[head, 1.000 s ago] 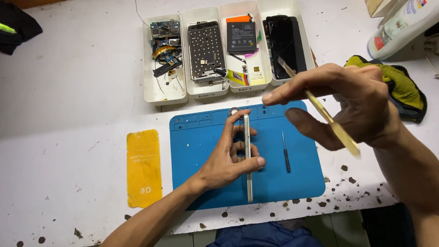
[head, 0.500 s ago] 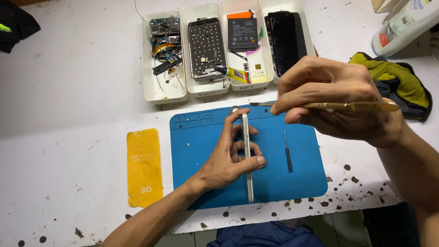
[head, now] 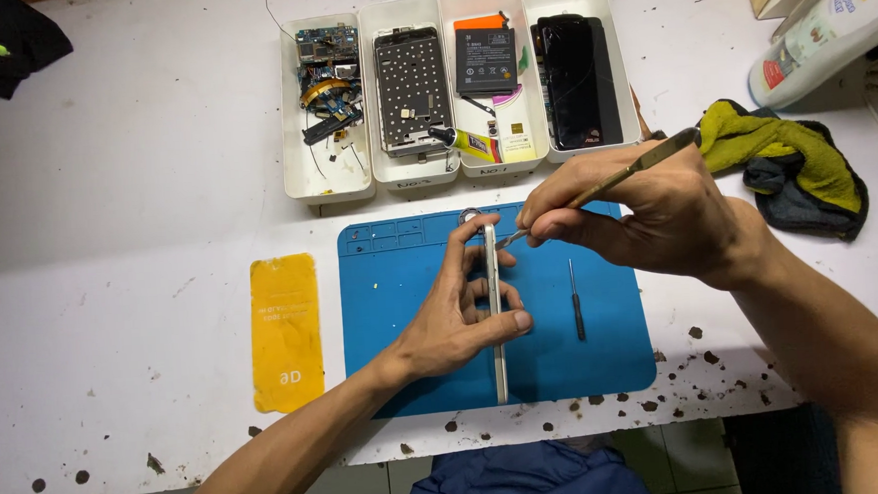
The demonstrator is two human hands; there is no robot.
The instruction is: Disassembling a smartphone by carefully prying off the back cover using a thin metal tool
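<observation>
At the near edge of the white, paint-flecked tabletop [head: 113, 324] lies a blue rubbery work mat [head: 412, 309], smooth with small moulded compartments along its far rim. On the mat the left hand [head: 458, 321] stands a thin, pale phone frame [head: 495, 304] on its long edge, the grip pressed around it, thumb on one face and fingers on the other. The right hand [head: 658, 215] hovers over the mat's far right part, its grip pinching a slim metal prying tool [head: 606, 183] whose flat tip touches the frame's far end. A slender dark screwdriver [head: 576, 300] rests on the mat just right of the frame. Left of the mat lies a glossy yellow rounded film [head: 286, 330]. Beyond the mat stand four white plastic trays [head: 328, 188] holding circuit boards, a perforated metal plate, a battery and a black panel. Far right of the mat sits a crumpled yellow-and-grey cloth [head: 795, 168].
</observation>
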